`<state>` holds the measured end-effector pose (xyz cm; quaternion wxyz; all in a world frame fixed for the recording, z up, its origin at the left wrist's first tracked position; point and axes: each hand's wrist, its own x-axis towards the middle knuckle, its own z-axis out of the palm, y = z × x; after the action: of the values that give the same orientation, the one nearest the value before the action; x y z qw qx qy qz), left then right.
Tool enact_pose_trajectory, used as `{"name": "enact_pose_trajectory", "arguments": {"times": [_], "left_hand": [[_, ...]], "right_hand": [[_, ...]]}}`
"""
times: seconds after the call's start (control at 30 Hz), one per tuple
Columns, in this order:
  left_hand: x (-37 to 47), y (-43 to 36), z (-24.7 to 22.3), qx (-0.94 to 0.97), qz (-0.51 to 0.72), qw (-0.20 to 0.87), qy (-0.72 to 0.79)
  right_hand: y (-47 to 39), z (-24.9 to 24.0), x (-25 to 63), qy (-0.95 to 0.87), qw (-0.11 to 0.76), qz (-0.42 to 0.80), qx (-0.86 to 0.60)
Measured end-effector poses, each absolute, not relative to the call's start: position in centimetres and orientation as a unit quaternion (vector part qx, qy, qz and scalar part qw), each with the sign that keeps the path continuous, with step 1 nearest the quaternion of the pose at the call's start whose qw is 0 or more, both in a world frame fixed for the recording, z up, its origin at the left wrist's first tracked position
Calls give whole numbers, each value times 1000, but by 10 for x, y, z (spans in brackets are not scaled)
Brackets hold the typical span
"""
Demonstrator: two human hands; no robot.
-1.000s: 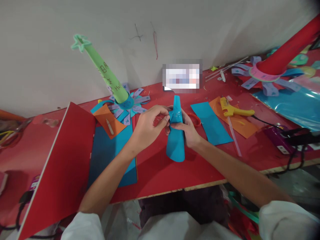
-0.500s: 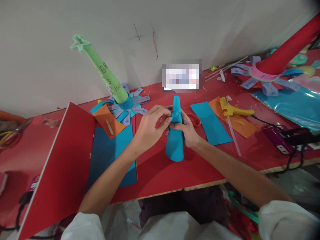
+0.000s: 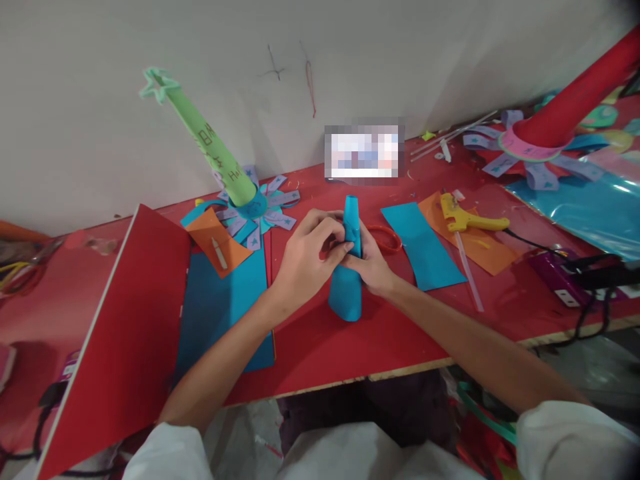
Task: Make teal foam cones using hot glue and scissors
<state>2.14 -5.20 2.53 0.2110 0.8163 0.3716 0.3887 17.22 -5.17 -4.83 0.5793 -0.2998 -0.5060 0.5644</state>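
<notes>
Between my hands a blue rolled cone [image 3: 346,293], of paper or thin foam, stands narrow end up over the red table. My right hand [image 3: 374,263] wraps round it from the right, thumb across its front. With thumb and fingertips, my left hand [image 3: 313,250] presses the cone's middle from the left; the fingers behind it are hidden. Red loop handles [image 3: 387,239], probably of scissors, lie just behind my right hand. Close on the right lies a blue sheet [image 3: 424,247].
A yellow glue gun [image 3: 465,217] rests on an orange sheet [image 3: 493,257], its cord running to a purple power strip [image 3: 555,277]. A green cone [image 3: 215,157] stands back left, a red cone [image 3: 575,110] far right. A red board [image 3: 125,333] stands at left. A blurred screen [image 3: 364,153] leans against the wall.
The cone has turned and tilted slightly, its lower end shifting left. My left thumb has moved across its front, and the shiny patch near the top no longer shows.
</notes>
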Motion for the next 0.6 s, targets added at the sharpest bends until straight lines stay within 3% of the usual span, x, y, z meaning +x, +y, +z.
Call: {"name": "enact_pose_trajectory", "arguments": {"times": [0.6], "left_hand": [[18,-40,13,747,442,319,381]], "right_hand": [[-54,-37,171,-456,548,660,-239]]}}
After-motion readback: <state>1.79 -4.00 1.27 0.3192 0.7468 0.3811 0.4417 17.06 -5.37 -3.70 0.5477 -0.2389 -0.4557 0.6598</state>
